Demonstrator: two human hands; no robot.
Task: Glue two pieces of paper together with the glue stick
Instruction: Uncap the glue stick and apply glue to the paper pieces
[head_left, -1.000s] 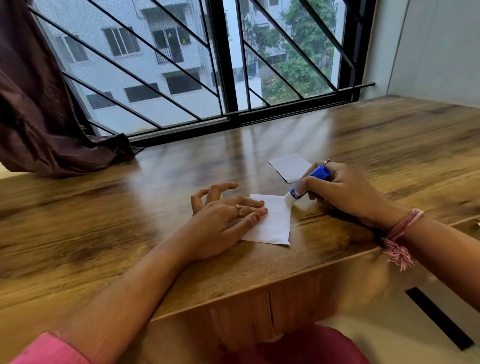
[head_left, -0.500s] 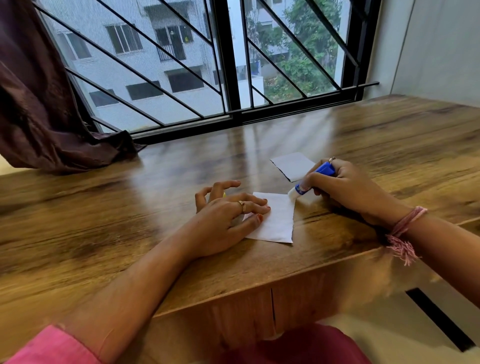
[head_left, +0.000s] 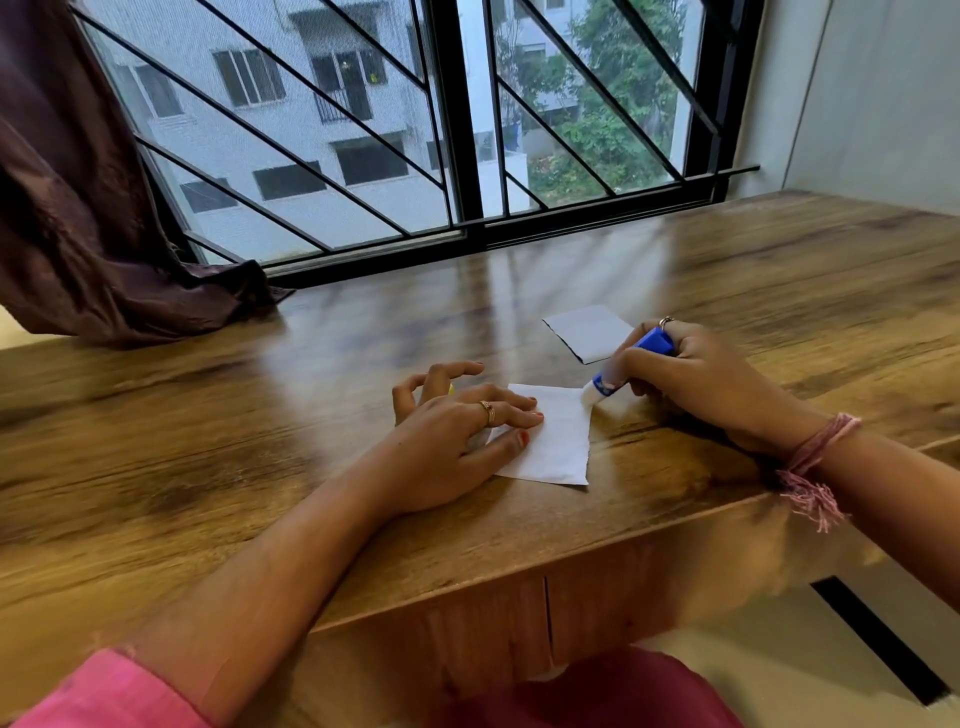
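Head view, only cam here. Left hand (head_left: 457, 441) lies flat w/ fingers spread on the near paper (head_left: 553, 441), pinning its left part to the desk (head_left: 260, 467); it grips nothing, though a small yellow bit peeks out behind the fingers, can't tell what. Right hand (head_left: 696, 379) is closed round the glue stick (head_left: 631, 366), blue barrel tilted down to the left, whitish tip touching the paper's far right corner. Second paper (head_left: 587, 332) lies flat just beyond, near the right hand, apart from the first sheet, its right edge hidden by the fingers. Window grille (head_left: 467, 156) and a dark curtain (head_left: 78, 208) sit behind the desk, nothing else near the work.

Step in hand, by my read: glue going on, right at the sheet's right edge. No glue film is visible, so can't say how much is covered. Task looks roughly halfway, since the sheets aren't joined yet.

Next move probably calls for a few more strokes along that edge w/ the left hand pressing so the sheet doesn't skid. Then park the stick, lift the far sheet, line it up over the glued strip & press down. Risk: thin paper may wrinkle or drag w/ the tip.
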